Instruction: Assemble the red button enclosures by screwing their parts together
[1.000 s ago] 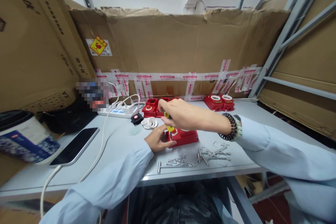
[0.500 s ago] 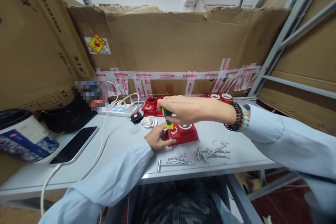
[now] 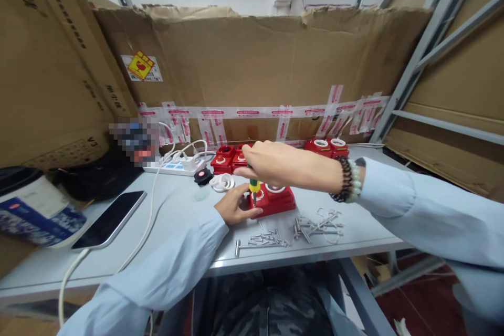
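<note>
My right hand (image 3: 271,164) is closed round a green and yellow screwdriver (image 3: 254,187), held upright with its tip on the left end of a red plastic box (image 3: 275,200). My left hand (image 3: 235,206) grips that box at its left side and holds it against the grey table (image 3: 185,226). The box carries a white ring on top. Beaded bracelets circle my right wrist.
Loose screws and metal pins (image 3: 291,233) lie in front of the box. More red boxes (image 3: 228,159) sit behind, two others (image 3: 328,147) at the back right. White rings (image 3: 222,182), a black knob (image 3: 202,175), a power strip (image 3: 175,167), a phone (image 3: 110,219) on a cable lie left. Cardboard walls surround the table.
My right hand has dipped slightly and turned on the screwdriver, which stays upright on the box. My left hand keeps its grip on the box.
</note>
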`<state>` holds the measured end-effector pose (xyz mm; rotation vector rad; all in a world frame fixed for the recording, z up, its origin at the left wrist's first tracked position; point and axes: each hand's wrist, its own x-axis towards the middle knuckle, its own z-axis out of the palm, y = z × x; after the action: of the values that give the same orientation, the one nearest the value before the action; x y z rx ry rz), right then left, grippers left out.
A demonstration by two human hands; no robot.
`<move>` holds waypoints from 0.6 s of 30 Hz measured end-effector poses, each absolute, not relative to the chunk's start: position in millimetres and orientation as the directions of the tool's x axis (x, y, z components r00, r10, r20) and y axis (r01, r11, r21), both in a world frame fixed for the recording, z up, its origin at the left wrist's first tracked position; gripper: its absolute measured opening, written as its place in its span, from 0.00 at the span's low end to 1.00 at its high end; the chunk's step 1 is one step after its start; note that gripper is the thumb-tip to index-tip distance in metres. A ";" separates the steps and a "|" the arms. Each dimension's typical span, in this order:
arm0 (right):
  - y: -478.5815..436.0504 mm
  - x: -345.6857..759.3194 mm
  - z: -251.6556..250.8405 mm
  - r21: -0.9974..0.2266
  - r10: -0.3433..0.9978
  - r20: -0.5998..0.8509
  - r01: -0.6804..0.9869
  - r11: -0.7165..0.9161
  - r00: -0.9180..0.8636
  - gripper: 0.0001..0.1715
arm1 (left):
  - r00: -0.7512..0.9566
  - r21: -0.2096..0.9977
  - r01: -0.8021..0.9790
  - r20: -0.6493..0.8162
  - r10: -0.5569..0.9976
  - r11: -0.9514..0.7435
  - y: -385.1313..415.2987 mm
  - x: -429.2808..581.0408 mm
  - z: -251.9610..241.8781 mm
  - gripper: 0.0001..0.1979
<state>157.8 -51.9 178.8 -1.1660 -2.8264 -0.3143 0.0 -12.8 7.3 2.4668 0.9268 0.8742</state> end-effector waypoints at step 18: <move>-47.1 161.6 168.4 0.019 0.534 0.137 0.541 0.841 -0.834 0.14 | 0.627 0.496 0.468 0.398 0.670 -0.732 -9.8 -2.3 6.7 0.26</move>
<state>161.6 -47.1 168.4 -0.8483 -2.8921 -0.0859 -2.3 -9.8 6.7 2.5061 0.9110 0.8177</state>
